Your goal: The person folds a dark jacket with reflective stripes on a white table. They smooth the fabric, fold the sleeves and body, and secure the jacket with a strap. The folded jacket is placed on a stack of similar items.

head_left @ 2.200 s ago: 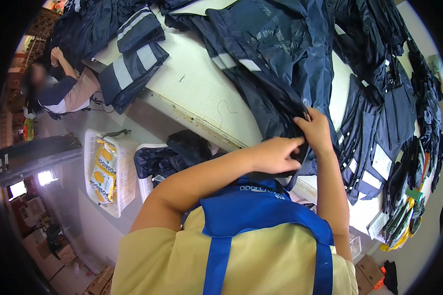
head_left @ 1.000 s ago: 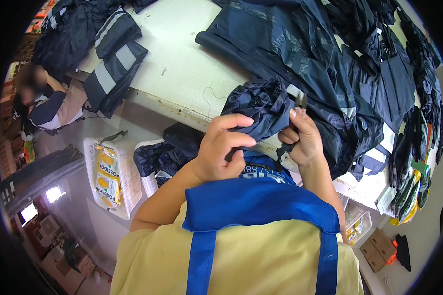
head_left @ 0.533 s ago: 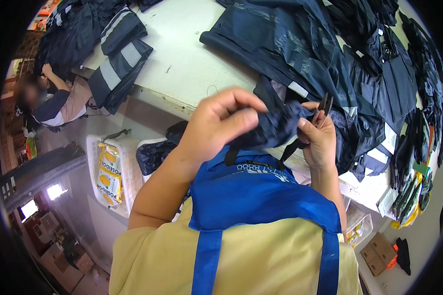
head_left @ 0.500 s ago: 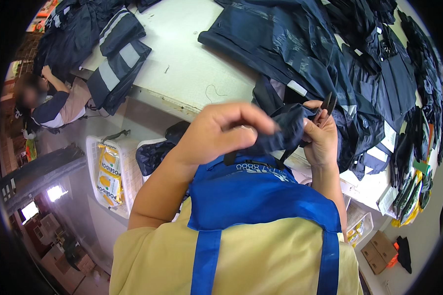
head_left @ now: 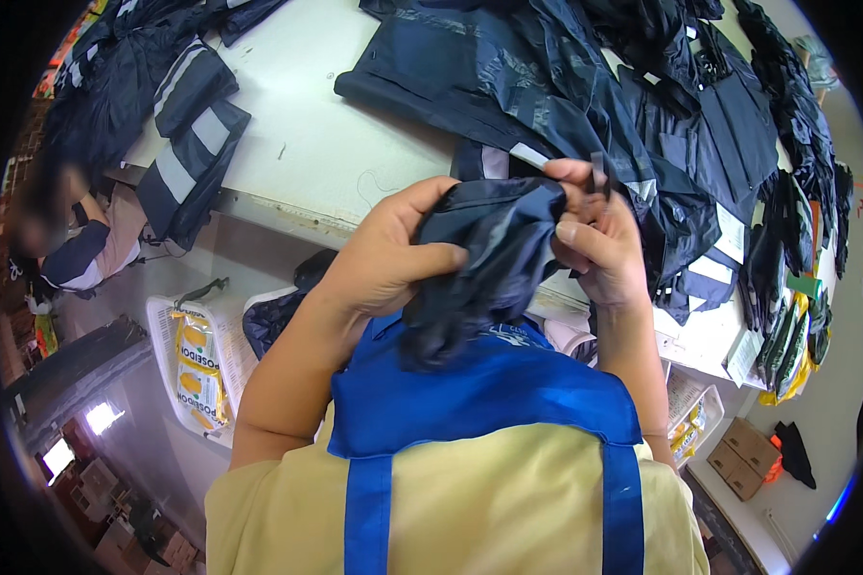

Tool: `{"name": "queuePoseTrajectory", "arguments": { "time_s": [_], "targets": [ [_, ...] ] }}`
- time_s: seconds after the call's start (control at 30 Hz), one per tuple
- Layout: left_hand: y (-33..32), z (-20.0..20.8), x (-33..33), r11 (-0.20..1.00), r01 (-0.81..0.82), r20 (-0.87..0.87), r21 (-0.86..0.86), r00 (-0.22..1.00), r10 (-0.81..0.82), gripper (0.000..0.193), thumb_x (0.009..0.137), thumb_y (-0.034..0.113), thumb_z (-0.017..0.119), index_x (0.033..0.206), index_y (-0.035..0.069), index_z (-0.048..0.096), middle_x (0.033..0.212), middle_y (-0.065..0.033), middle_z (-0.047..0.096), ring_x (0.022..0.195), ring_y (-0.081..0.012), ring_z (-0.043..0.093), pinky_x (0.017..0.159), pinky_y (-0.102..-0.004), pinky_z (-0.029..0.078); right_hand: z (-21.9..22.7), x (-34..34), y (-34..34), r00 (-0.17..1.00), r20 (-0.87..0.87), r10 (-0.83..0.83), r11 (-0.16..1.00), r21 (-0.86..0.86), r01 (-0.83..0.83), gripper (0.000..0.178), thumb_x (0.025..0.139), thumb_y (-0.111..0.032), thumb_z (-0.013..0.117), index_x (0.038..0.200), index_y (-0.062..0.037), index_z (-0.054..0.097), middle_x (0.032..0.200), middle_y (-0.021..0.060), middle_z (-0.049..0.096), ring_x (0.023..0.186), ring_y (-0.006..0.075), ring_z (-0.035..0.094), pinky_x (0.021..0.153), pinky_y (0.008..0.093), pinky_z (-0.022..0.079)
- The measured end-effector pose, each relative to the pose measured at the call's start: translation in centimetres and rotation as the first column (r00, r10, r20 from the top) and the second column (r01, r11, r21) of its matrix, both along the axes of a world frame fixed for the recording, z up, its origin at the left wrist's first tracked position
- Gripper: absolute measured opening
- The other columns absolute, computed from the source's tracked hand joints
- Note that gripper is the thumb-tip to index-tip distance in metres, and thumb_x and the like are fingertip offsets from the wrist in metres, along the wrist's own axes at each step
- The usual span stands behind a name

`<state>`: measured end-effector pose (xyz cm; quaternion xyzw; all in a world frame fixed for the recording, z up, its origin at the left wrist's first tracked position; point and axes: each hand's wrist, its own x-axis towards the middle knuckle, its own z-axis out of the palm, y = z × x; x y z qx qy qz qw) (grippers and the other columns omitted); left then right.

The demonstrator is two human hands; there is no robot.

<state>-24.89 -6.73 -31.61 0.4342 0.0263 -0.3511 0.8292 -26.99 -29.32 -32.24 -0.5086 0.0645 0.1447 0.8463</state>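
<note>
Between my hands hangs a crumpled dark navy garment (head_left: 494,244), shiny and blurred at its lower end, in front of my blue apron. My left hand (head_left: 393,249) grips its left side, thumb on top and fingers behind the cloth. At the upper right, my right hand (head_left: 604,235) is closed at the garment's edge, thumb bent against the fingers. A pair of small dark scissors (head_left: 600,174) sticks up from that same hand, smeared by motion. How the right fingers share cloth and scissors is partly hidden.
A white table (head_left: 297,125) carries a large dark garment (head_left: 470,86) and folded trousers with reflective bands (head_left: 187,158). Below left stands a white basket (head_left: 163,359) with yellow packages. Another person (head_left: 86,244) is at the far left; cardboard boxes (head_left: 743,460) sit lower right.
My left hand has closed on the garment, which is now spread wider and hangs lower between my hands. The scissors have shifted left with my right hand. The whole view has moved slightly.
</note>
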Motion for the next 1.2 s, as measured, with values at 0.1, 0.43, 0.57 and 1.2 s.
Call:
{"name": "queuePoseTrajectory", "arguments": {
  "time_s": [0.1, 0.43, 0.57, 1.2],
  "targets": [
    [0.4, -0.6, 0.4, 0.990, -0.009, -0.041, -0.143, 0.999, 0.004, 0.043, 0.071, -0.010, 0.057, 0.112, 0.000, 0.054, 0.099, -0.0062, 0.063, 0.090, -0.0119, 0.061, 0.083, -0.0249, 0.049, -0.9, -0.2, -0.7, 0.982, -0.147, 0.122, 0.991, -0.028, -0.127, 0.023, 0.080, -0.005, 0.057, 0.102, 0.0013, 0.057, 0.069, -0.0009, 0.049, 0.047, 0.0046, 0.035, 0.043, 0.0182, 0.026],
    [-0.2, 1.5, 1.6, 0.915, -0.025, 0.442, 0.403, 0.881, -0.170, 0.013, 0.089, 0.013, 0.065, 0.088, 0.000, 0.063, 0.087, -0.0021, 0.063, 0.075, -0.0064, 0.055, 0.068, -0.0208, 0.045, 0.9, -0.4, -0.6, 0.994, 0.096, -0.054, 0.917, -0.390, 0.087, 0.018, 0.083, -0.014, 0.055, 0.097, -0.0025, 0.059, 0.074, -0.0026, 0.054, 0.056, 0.0013, 0.038, 0.049, 0.0172, 0.027],
    [-0.8, 2.3, 1.5, 0.909, -0.046, 0.437, 0.415, 0.886, -0.154, 0.013, 0.091, 0.014, 0.062, 0.094, 0.001, 0.061, 0.087, -0.0015, 0.062, 0.075, -0.0062, 0.055, 0.071, -0.0207, 0.045, 3.5, -0.6, 2.2, 0.991, 0.131, 0.002, 0.867, -0.494, 0.064, 0.042, 0.076, -0.002, 0.071, 0.113, -0.0018, 0.052, 0.092, 0.0013, 0.061, 0.080, 0.0047, 0.054, 0.071, 0.0174, 0.042],
    [-1.6, 3.0, -0.3, 0.905, -0.183, 0.673, 0.384, 0.726, -0.139, 0.031, 0.074, -0.003, 0.072, 0.100, 0.003, 0.054, 0.095, -0.0031, 0.058, 0.090, -0.0087, 0.055, 0.083, -0.0238, 0.044, 4.9, 0.0, 2.0, 0.896, 0.413, 0.165, 0.625, -0.746, 0.229, 0.012, 0.071, 0.005, 0.068, 0.081, -0.0012, 0.066, 0.075, 0.0072, 0.059, 0.071, 0.0188, 0.059, 0.062, 0.0278, 0.045]
  ]
}}
